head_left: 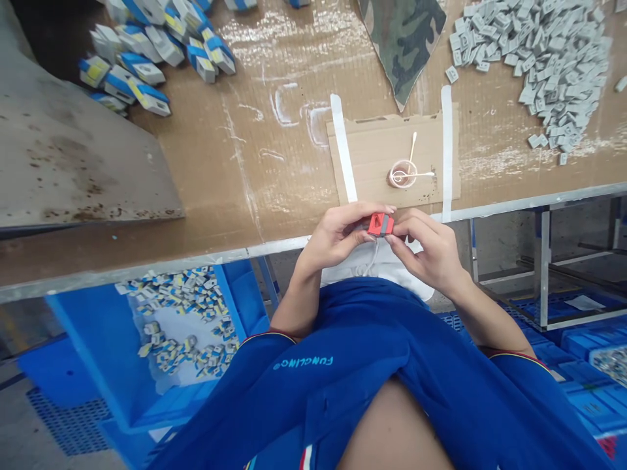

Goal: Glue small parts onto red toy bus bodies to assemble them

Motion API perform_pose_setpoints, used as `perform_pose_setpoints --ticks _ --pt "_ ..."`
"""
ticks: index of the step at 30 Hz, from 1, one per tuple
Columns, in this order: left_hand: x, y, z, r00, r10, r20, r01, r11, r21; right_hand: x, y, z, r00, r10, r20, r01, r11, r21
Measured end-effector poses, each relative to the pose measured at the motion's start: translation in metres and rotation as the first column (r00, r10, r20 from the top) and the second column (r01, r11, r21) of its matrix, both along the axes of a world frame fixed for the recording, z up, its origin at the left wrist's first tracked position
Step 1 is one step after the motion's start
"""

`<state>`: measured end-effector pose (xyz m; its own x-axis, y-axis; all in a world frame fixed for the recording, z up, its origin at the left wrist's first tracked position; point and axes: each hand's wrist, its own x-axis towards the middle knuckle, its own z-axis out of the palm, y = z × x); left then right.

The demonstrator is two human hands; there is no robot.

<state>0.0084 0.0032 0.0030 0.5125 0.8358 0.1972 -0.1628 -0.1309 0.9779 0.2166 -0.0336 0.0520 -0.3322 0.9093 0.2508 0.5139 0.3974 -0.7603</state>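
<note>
Red-and-grey plastic piece [381,224]: held up between both hands, just off the edge of the counter [274,163], above the person's lap.

Left hand [337,234]: fingers and thumb close narrowly on the piece's left end.

Right hand [424,251]: fingertips pinch its right end, also a narrow hold.

White cord [373,258]: hangs below the hands; whether it joins the piece cannot be told.

Step in hand: judged as close two-handed work on this one piece.

Next move calls for: steady fingertip control, judging by the small piece and tight hold.

Nearest on counter: a small cup of amber liquid [403,173] with cotton swabs [413,149], on a cardboard sheet [382,156] fixed by white tape strips [343,147].

Further on counter: a heap of grey tags [548,72], blue-and-yellow pieces [157,59], camouflage cloth [404,42].

Below counter, left: a blue crate [171,326] holding small blue-and-yellow pieces [181,313].
</note>
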Motion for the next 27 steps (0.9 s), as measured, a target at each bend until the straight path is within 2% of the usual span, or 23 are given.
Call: perform_pose_setpoints --ticks 4,14,18,22,27 --pt "0.001 0.000 0.001 0.997 0.068 -0.044 -0.066 0.997 0.039 -0.001 -0.003 0.001 0.999 -0.030 0.037 0.030 0.999 0.014" --pt "-0.002 -0.003 0.002 0.999 -0.014 -0.031 0.013 0.999 -0.033 -0.008 -0.006 -0.008 1.000 -0.008 -0.012 0.008 1.000 0.000" --pt "-0.003 -0.004 0.002 1.000 -0.007 -0.024 0.005 0.998 -0.064 -0.010 -0.008 -0.014 1.000 0.003 0.011 -0.003 0.998 0.058" --pt "-0.001 -0.005 0.000 1.000 0.009 -0.003 -0.009 0.996 -0.087 -0.010 -0.011 -0.014 0.997 -0.049 0.066 0.044 0.996 0.073" --pt "0.002 -0.007 -0.002 0.999 0.043 -0.009 -0.044 0.993 -0.105 -0.011 -0.013 -0.005 0.992 -0.118 0.052 0.119 0.993 -0.010"
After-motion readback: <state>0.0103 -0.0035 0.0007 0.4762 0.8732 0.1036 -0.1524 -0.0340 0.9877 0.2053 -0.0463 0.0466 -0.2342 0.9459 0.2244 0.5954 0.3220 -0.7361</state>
